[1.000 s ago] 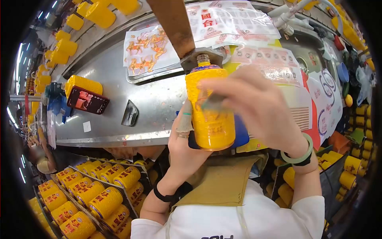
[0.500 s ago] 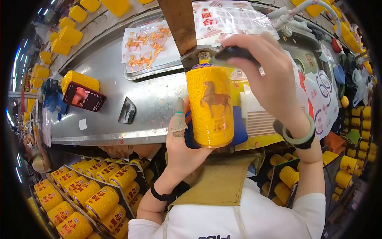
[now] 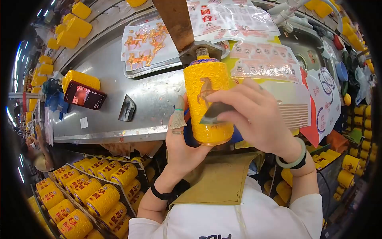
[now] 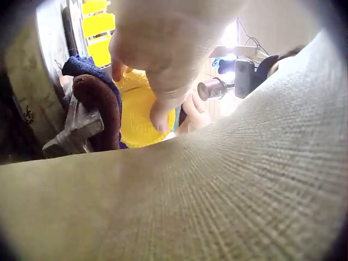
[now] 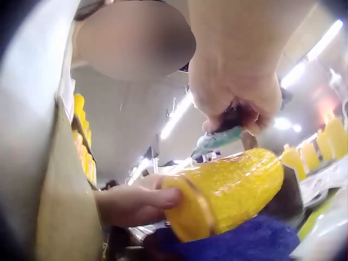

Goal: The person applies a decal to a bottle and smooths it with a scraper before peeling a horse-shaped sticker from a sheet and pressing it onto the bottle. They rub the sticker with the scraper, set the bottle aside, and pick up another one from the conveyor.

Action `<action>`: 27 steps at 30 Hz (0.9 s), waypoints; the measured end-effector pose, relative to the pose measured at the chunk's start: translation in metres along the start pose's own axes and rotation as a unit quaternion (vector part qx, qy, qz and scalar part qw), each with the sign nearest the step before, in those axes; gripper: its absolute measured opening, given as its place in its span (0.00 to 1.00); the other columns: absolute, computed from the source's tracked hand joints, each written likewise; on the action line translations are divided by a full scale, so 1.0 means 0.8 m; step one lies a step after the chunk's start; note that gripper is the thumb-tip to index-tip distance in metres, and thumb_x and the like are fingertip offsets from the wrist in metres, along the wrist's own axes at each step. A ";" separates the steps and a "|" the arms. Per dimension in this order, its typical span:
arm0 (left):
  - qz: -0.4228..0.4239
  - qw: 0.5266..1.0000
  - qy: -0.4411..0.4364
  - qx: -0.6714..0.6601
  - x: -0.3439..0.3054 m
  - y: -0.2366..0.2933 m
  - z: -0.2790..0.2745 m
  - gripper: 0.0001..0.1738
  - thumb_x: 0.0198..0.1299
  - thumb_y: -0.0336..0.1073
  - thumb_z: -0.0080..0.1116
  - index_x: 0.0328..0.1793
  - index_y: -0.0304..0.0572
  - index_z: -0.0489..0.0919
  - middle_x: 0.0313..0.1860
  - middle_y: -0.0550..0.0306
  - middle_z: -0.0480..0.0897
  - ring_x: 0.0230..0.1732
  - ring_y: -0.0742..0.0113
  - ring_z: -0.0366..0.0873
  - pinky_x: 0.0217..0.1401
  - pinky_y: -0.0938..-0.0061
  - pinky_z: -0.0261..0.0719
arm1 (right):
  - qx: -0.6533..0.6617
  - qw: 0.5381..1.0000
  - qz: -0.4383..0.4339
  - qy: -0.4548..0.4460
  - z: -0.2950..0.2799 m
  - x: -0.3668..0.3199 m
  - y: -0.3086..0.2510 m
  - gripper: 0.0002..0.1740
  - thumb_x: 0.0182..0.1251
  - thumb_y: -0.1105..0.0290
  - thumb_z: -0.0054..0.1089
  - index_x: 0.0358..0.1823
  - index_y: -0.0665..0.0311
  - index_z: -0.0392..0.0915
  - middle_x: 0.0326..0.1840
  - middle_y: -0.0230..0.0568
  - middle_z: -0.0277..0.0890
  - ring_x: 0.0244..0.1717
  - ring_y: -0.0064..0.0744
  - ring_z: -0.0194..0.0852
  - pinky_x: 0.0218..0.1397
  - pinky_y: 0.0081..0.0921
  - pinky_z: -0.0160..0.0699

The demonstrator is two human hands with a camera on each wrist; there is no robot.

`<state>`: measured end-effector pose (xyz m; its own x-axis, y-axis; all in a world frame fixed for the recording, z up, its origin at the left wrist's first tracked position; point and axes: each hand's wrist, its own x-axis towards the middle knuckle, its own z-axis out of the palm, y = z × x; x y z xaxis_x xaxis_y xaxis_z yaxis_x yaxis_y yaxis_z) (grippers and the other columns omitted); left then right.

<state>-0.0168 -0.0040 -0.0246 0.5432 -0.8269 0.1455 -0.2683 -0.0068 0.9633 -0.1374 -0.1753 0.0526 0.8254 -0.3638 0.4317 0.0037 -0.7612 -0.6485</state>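
Observation:
A yellow embossed bottle (image 3: 193, 89) lies neck-away in the head view, its clear neck at a metal bracket (image 3: 215, 51). My left hand (image 3: 182, 149) grips its base end, the thumb on the bottom and a cot-covered finger along the left side. A brown horse decal (image 3: 204, 87) shows on the bottle's upper face, partly covered by the other hand. My right hand (image 3: 256, 115) pinches a dark scraper (image 3: 217, 112) with a greenish edge, held over the lower part of that face. Under the bottle is a blue cloth (image 5: 250, 239).
Horse decal sheets (image 3: 143, 49) rest on a metal tray left of a rusty upright bar (image 3: 173, 24). Printed sheets (image 3: 262, 63) cover the right side. A phone (image 3: 84, 95) leans on another yellow bottle (image 3: 89, 81). Crates of yellow bottles (image 3: 95, 195) stand below the metal table (image 3: 155, 101).
My right hand swung with the scraper from the bottle's face up beside the neck, then back down over the decal's lower part. The left hand keeps its grip on the base.

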 end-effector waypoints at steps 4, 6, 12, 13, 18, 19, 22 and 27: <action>0.004 1.000 -0.011 0.024 0.001 0.003 -0.003 0.66 0.47 0.34 0.87 0.87 0.28 0.54 0.77 0.38 0.71 0.73 0.49 0.77 0.74 0.58 0.78 | -0.049 0.992 -0.030 0.117 -0.006 -0.016 0.018 0.15 0.55 0.76 0.76 0.46 0.62 0.88 0.42 0.37 0.87 0.38 0.40 0.79 0.45 0.33 0.76; 0.004 1.000 -0.016 0.013 -0.001 -0.001 -0.004 0.67 0.46 0.34 0.88 0.87 0.29 0.54 0.80 0.38 0.68 0.76 0.50 0.74 0.77 0.58 0.74 | -0.031 0.991 -0.042 0.124 0.001 -0.042 0.024 0.13 0.53 0.74 0.75 0.43 0.56 0.90 0.47 0.31 0.88 0.40 0.34 0.79 0.47 0.32 0.75; -0.019 0.986 -0.130 -0.099 0.012 0.005 -0.040 0.73 0.43 0.36 0.90 0.89 0.31 0.48 0.85 0.41 0.59 0.85 0.49 0.59 0.85 0.53 0.61 | -0.025 0.990 -0.138 0.003 -0.003 -0.096 -0.001 0.18 0.55 0.73 0.72 0.49 0.50 0.87 0.51 0.22 0.87 0.37 0.27 0.73 0.45 0.29 0.74; -0.003 0.983 -0.139 -0.118 0.015 0.007 -0.042 0.69 0.50 0.33 0.85 0.89 0.32 0.45 0.86 0.41 0.56 0.86 0.48 0.56 0.87 0.52 0.57 | 0.013 0.998 -0.047 0.050 0.001 -0.097 -0.004 0.19 0.57 0.75 0.73 0.51 0.54 0.85 0.49 0.28 0.86 0.36 0.29 0.75 0.44 0.29 0.76; -0.066 0.971 -0.044 -0.225 0.029 0.021 -0.010 0.52 0.67 0.26 0.65 0.89 0.34 0.44 0.86 0.41 0.55 0.84 0.49 0.59 0.86 0.54 0.59 | 0.139 0.951 0.196 0.192 0.031 -0.079 -0.015 0.16 0.69 0.79 0.67 0.57 0.68 0.77 0.46 0.43 0.82 0.42 0.34 0.84 0.48 0.26 0.81; -0.086 0.970 -0.032 -0.227 0.032 0.025 -0.003 0.51 0.68 0.25 0.63 0.90 0.35 0.44 0.86 0.42 0.56 0.84 0.51 0.60 0.85 0.56 0.60 | 0.162 0.948 0.217 0.168 0.034 -0.080 -0.023 0.16 0.69 0.79 0.66 0.57 0.68 0.77 0.47 0.43 0.82 0.45 0.31 0.85 0.49 0.26 0.81; -0.099 0.968 -0.045 -0.228 0.037 0.026 0.000 0.46 0.73 0.23 0.57 0.89 0.34 0.44 0.84 0.43 0.58 0.82 0.55 0.61 0.83 0.60 0.63 | 0.110 0.958 0.226 0.137 0.042 -0.080 -0.022 0.14 0.69 0.79 0.65 0.55 0.68 0.79 0.45 0.44 0.80 0.40 0.34 0.82 0.46 0.26 0.79; -0.090 0.966 -0.034 -0.239 0.035 0.031 0.007 0.43 0.74 0.24 0.55 0.89 0.36 0.45 0.84 0.44 0.60 0.82 0.56 0.62 0.83 0.59 0.62 | 0.097 0.935 0.264 0.216 0.027 -0.068 0.004 0.10 0.71 0.80 0.63 0.52 0.68 0.79 0.43 0.41 0.81 0.39 0.32 0.82 0.45 0.26 0.79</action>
<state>-0.0125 -0.0304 0.0025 0.4894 -0.8714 -0.0341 0.2335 0.0932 0.9679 -0.1700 -0.1463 0.0137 0.4360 -0.8761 0.2060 -0.2019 -0.3183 -0.9263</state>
